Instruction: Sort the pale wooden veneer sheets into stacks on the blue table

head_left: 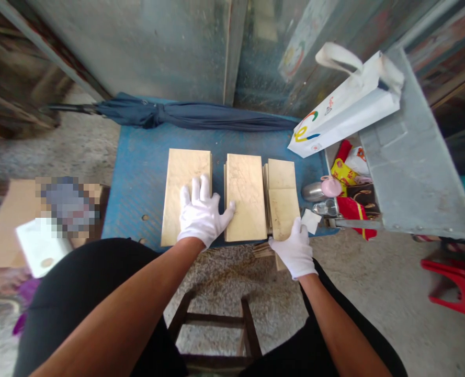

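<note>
Left white-gloved hand [203, 214] lies flat, fingers splayed loose, on the leftmost beige rectangular tile [185, 178] on the blue metal table [138, 173]. Right gloved hand [295, 251] is at the 6 o'clock edge of the rightmost tile stack [282, 196]. Its fingertips are hidden, so the grip can't be told.

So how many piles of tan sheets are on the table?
3. The left pile lies under the left hand, the middle pile beside it, the right pile by the right hand. Others may be hidden.

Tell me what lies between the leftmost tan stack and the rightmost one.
In the head view, a third tan stack lies between the leftmost stack and the rightmost stack.
</note>
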The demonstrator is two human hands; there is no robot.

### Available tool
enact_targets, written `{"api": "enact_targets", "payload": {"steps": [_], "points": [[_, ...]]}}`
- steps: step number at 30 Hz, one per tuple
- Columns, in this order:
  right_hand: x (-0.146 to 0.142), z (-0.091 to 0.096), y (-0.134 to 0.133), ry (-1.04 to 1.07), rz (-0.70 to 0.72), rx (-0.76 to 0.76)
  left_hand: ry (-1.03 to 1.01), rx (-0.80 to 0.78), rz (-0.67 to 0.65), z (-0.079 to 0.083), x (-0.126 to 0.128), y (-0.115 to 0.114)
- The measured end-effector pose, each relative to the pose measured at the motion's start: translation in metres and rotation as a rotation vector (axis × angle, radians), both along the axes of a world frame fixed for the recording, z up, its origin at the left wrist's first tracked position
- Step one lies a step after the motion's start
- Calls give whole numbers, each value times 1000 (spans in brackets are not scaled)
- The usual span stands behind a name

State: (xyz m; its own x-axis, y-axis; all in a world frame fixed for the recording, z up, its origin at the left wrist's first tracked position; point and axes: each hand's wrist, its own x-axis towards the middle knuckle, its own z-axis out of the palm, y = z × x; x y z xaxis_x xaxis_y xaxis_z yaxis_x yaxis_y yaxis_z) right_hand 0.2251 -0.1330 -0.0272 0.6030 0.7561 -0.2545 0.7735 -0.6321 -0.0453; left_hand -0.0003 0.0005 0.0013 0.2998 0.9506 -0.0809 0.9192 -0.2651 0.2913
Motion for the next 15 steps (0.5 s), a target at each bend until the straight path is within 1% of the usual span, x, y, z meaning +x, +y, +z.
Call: {"api": "enact_targets", "payload": {"steps": [4,7,15], "points": [[7,11,9,73,-15,2,-6,16,2,-2,-1,0],[13,18,22,98,-21,2,18,28,-2,-4,-1,0],[16,32,82,-27,-27,-57,52,64,-15,-6,-1,0]]}}
